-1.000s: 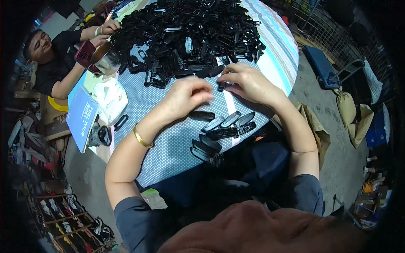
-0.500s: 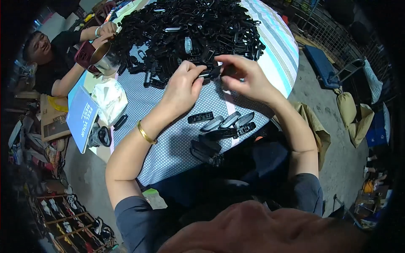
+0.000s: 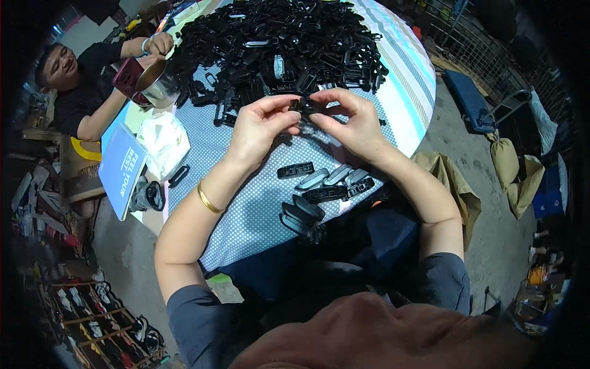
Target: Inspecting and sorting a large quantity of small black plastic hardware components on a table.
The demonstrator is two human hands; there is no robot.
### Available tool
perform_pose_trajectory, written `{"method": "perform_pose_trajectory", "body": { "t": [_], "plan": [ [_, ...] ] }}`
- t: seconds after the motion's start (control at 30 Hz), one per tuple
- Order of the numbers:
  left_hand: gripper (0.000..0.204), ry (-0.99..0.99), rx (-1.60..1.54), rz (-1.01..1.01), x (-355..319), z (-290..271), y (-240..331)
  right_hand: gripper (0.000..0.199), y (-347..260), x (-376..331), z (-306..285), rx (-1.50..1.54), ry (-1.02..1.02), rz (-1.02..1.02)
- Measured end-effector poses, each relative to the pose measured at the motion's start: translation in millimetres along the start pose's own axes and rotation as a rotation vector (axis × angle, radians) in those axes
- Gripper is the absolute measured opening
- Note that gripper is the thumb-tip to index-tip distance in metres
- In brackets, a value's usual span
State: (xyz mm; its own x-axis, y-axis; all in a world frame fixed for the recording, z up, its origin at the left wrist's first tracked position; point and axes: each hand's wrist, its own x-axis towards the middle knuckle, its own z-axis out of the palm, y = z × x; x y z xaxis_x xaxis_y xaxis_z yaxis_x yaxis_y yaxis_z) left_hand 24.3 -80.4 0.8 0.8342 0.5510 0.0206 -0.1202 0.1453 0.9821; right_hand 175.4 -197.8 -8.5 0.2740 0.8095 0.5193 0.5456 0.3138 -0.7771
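Note:
My left hand [image 3: 259,128] and my right hand [image 3: 353,126] meet over the table, fingertips pinching a small black plastic part [image 3: 302,106] between them. Its exact shape is partly covered by the fingers. Just beyond spreads a large heap of black plastic parts [image 3: 258,67], many of them frame-like. Closer to my body lies a small group of oval, grey-topped pieces [image 3: 314,179], with an open black frame [image 3: 295,170] at its left. Several dark oval pieces [image 3: 301,212] lean together at the near table edge.
The round table wears a dotted and striped cloth [image 3: 239,206]. At left are a blue notebook [image 3: 123,169], a white plastic bag [image 3: 163,144], a metal cup [image 3: 158,85] and a dark red phone [image 3: 128,77]. Another person [image 3: 83,86] sits there, arms on the table.
My right hand has come left and closed in with its fingertips on the part. My left hand has shifted slightly left, and both hands now meet at the small black piece.

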Motion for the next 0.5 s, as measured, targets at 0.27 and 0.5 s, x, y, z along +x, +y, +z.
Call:
{"method": "perform_pose_trajectory", "body": {
  "t": [0.27, 0.5],
  "plan": [
    [0.032, 0.07, 0.284, 0.169, -5.5, 5.8, -6.3, 0.027, 1.2, -3.8, 6.6, -0.159, 0.038, -0.083],
    [0.028, 0.086, 0.121, 0.213, -5.5, 15.0, -9.7, 0.028, 1.9, -1.9, 11.0, -0.265, 0.061, -0.179]
  ]
}}
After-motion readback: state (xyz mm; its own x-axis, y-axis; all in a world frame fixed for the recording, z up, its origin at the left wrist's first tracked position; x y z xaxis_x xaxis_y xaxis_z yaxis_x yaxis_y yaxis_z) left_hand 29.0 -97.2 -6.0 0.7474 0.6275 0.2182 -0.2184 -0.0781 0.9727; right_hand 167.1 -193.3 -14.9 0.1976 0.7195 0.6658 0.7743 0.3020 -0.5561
